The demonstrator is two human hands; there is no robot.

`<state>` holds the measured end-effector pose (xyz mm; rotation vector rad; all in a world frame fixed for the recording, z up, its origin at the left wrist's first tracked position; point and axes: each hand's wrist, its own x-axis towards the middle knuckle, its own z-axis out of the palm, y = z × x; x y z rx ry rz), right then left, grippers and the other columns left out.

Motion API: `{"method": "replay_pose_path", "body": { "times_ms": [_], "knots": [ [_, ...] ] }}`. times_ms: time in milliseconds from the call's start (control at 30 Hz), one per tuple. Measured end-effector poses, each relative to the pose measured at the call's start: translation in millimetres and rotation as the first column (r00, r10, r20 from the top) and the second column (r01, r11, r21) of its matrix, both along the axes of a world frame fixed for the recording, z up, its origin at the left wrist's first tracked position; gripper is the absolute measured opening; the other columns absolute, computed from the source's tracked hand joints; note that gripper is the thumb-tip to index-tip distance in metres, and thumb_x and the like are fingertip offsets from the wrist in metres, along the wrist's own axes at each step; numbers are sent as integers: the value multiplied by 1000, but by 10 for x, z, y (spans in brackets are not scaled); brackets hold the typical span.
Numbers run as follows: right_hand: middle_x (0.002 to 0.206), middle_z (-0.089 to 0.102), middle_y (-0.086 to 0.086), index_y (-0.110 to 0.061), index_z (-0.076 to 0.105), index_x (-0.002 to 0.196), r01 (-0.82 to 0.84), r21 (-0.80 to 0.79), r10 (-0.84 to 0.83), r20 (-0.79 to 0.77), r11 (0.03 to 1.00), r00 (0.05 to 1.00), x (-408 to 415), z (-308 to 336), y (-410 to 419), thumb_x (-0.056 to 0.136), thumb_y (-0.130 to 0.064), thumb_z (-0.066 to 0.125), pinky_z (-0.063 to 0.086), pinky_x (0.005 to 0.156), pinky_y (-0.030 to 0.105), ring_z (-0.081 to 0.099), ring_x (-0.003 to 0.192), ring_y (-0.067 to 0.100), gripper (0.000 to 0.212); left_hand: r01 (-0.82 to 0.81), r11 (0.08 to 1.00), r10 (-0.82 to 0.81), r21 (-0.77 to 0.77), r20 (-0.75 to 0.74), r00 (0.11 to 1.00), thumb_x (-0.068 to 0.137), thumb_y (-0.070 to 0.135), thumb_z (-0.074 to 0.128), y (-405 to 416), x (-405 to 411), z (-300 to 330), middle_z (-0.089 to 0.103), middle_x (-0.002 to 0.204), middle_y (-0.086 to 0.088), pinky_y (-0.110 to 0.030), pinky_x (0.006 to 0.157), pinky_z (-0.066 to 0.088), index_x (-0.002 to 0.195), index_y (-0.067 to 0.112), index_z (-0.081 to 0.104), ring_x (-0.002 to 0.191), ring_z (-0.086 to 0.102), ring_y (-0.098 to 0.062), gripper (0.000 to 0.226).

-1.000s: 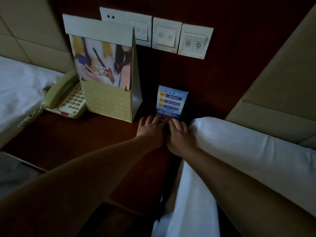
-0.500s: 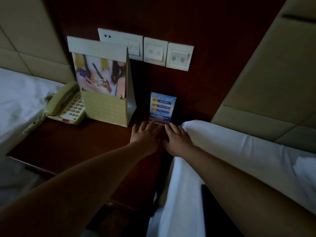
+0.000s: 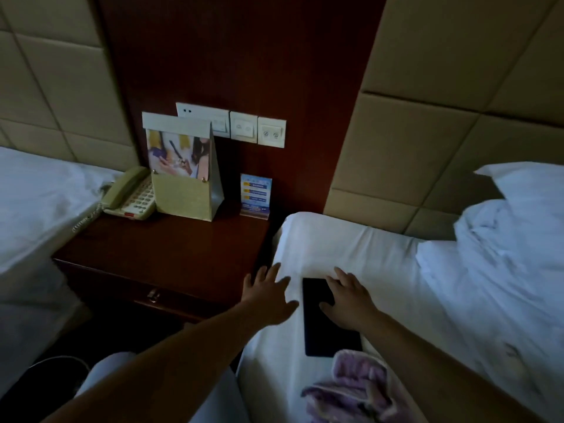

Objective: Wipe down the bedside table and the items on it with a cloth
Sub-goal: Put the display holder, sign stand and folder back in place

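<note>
Table [image 3: 171,248] first: its dark wood top lies ahead and to the left of both my hands, bare along the front edge, with its things lined up at the back against the wall panel, I reckon to keep the front free. Farthest left of my hands sits the telephone [image 3: 129,193], its cord trailing off toward the left bed [image 3: 33,190]. Just right of it stands the paper holder [image 3: 183,169], upright and leaning nowhere, and right again the small blue card stand [image 3: 255,195], well beyond my fingertips.

My left hand [image 3: 268,296] is empty, fingers spread, hovering at the table's front right corner where it meets the right bed [image 3: 351,239]. My right hand [image 3: 351,300] is also spread flat and grasps nothing; it lies across the upper end of a dark flat slab [image 3: 323,325] on the sheet, perhaps a phone or a remote, though the light is too poor to say. I take it the slab was parked on the bed so the table is free for wiping.

Nearest me, below my right wrist, the purple cloth [image 3: 351,389] lies bunched on the bed, untouched by either hand. Wiping cannot start until one hand takes it.
</note>
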<state>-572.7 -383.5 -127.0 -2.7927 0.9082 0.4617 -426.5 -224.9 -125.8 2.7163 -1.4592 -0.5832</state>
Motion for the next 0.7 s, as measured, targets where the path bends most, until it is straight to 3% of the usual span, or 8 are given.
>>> {"method": "replay_pose_path", "body": {
  "times_ms": [200,333,400,567,700],
  "knots": [
    [170,-1,5,-29,28,158,101,38,-98,-73,994,993,-706,26,48,95,-63,46,20,121,46,3,154,35,74,4,992,5,124,-65,998,92,72,42,28,-654,-94,-10,170,-1,-64,121,6,152,30,39,155,-4,-34,73],
    [170,4,4,-39,31,156,142,112,-131,-103,983,986,-857,-10,131,94,-64,48,18,121,49,2,154,34,69,-8,990,22,144,-97,995,86,73,53,39,-863,-181,-5,170,-1,-63,121,8,158,39,20,155,-2,-33,87],
    [169,6,3,-42,28,157,143,114,-135,-77,983,988,-855,-71,160,92,-63,49,19,121,49,4,154,34,71,-36,990,48,136,-92,995,84,71,58,14,-901,-209,-5,170,-1,-62,121,9,159,37,20,155,-1,-32,91],
    [165,21,4,-36,39,153,198,173,-209,47,965,977,-805,-195,195,87,-55,55,27,119,45,15,151,31,71,-81,991,92,107,-105,990,84,61,69,0,-937,-301,-12,169,-1,-60,123,9,161,28,17,156,-5,-32,98],
    [149,38,2,-30,44,147,138,139,-153,109,981,982,-763,-274,194,83,-48,56,39,109,43,30,139,30,67,-50,999,50,0,-93,994,85,55,71,26,-886,-425,-8,169,-1,-56,124,13,161,27,16,156,-1,-28,98]
  ]
}}
